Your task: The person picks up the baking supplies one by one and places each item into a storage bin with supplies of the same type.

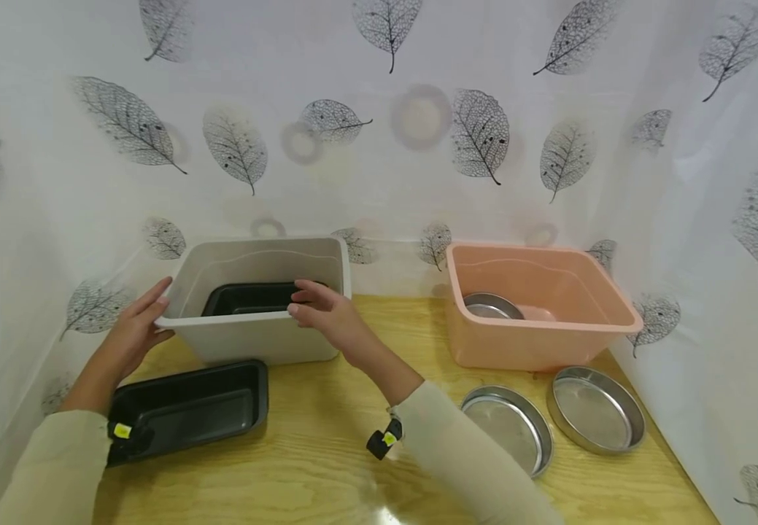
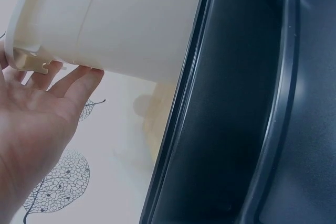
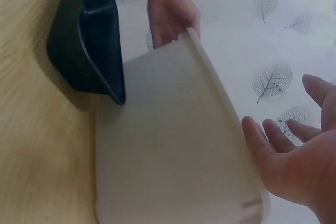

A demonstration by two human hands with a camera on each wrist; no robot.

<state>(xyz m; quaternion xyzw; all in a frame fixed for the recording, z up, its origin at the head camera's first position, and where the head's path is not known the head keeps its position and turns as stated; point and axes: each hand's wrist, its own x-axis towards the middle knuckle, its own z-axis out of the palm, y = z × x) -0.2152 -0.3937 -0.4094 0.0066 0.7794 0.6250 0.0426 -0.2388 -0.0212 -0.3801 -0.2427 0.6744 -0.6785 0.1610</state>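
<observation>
My left hand (image 1: pixel 130 334) holds the left end of the white plastic bin (image 1: pixel 260 341) by its rim. In the left wrist view, that hand's fingers reach under the rim and touch the outer wall. Over the bin's front rim, toward the right end, is my right hand (image 1: pixel 329 315); its fingers are spread and loosely bent, with nothing held. Inside the bin lies a black loaf pan (image 1: pixel 254 295), partly hidden by the front wall and right hand. A second black loaf pan (image 1: pixel 195 408) rests on the table before the bin, below my left wrist.
On the right stands a pink bin (image 1: pixel 516 348) with a round metal cake pan (image 1: pixel 492 306) inside. Two more round cake pans (image 1: pixel 508 429) lie in front of it on the wooden table (image 1: pixel 313 467). Leaf-patterned white sheeting (image 1: pixel 379 197) encloses the back and sides.
</observation>
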